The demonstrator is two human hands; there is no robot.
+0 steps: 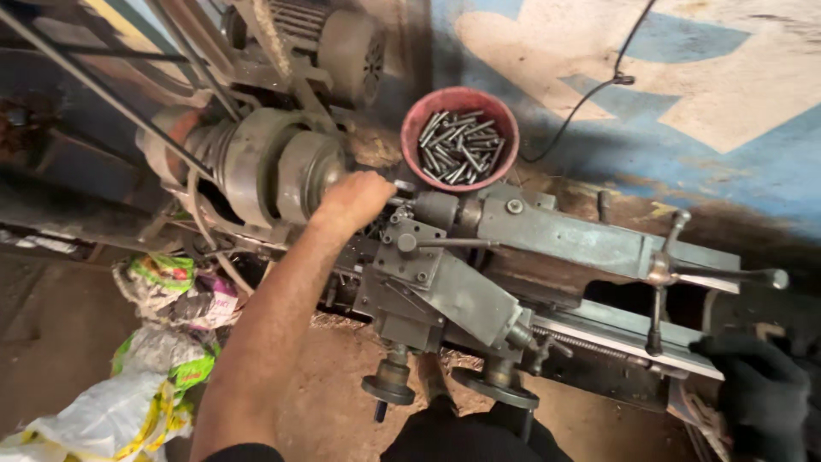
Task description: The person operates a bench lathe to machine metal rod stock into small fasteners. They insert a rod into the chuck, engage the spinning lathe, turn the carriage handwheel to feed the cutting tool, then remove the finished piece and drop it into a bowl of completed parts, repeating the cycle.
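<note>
My bare left hand [355,201] reaches across a small grey lathe [479,291] to the gap between its chuck [304,175] and the tool post [410,248]. The fingers are closed, and a short shiny metal rod [402,186] sticks out past them towards the tailstock [547,231]. My right hand [757,389], in a black glove, is at the lower right by the end of the lathe bed [624,329], fingers curled. Whether it grips anything is unclear. A red bowl [505,115] holding several metal rods stands just behind the tailstock.
The tailstock's long lever [727,274] and a handle [658,299] stick out at the right. Two handwheels [389,385] hang at the lathe's front. Crumpled plastic bags [154,368] lie on the dirt floor at the left. A motor [342,51] and drive belt sit behind the chuck. A black cable [590,90] runs down the wall.
</note>
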